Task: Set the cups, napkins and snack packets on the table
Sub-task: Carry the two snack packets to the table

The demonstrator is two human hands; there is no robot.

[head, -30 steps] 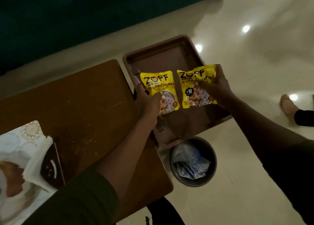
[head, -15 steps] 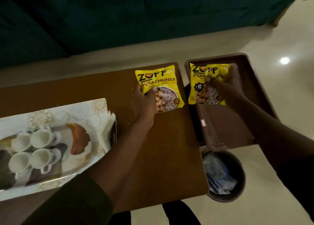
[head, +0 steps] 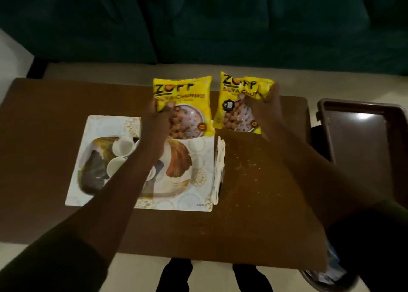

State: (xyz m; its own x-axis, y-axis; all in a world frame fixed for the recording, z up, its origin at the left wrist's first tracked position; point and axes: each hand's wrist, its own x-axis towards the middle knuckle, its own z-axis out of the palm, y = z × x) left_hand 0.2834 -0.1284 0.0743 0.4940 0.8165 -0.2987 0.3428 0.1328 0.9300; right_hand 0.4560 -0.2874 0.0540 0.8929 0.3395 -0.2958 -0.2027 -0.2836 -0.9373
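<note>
Floor (head: 136, 269) shows pale below the near edge of the tabletop (head: 254, 214), with my dark legs on it. At the bottom right corner a round bin (head: 326, 280) peeks out from under my right sleeve, some crumpled wrappers in it.

On the tabletop, left of centre, lies a printed white tray (head: 189, 194). Two white cups (head: 123, 146) sit on its left part, one behind the other, mouths up; my left forearm crosses the tray and hides whatever else stands there. A stack of white napkins (head: 218, 170) leans upright against the tray's right edge. The wood to the right of the napkins is speckled with crumbs.

Past the tray, my left hand (head: 157, 115) grips the left packet (head: 187, 106), thumb on its yellow front, fingers behind it. Its lower edge overlaps the tray's far rim; I cannot tell whether it touches. My right hand (head: 265, 106) is closed on the right packet (head: 236, 106), pinching its right side, so its top corner is crumpled. The two packets hang side by side, nearly touching, over the far half of the tabletop.

To the right, off the tabletop, is a brown tray (head: 326, 132), a light glinting on its floor. Beyond everything runs a strip of floor and then a dark green sofa (head: 220, 22).
</note>
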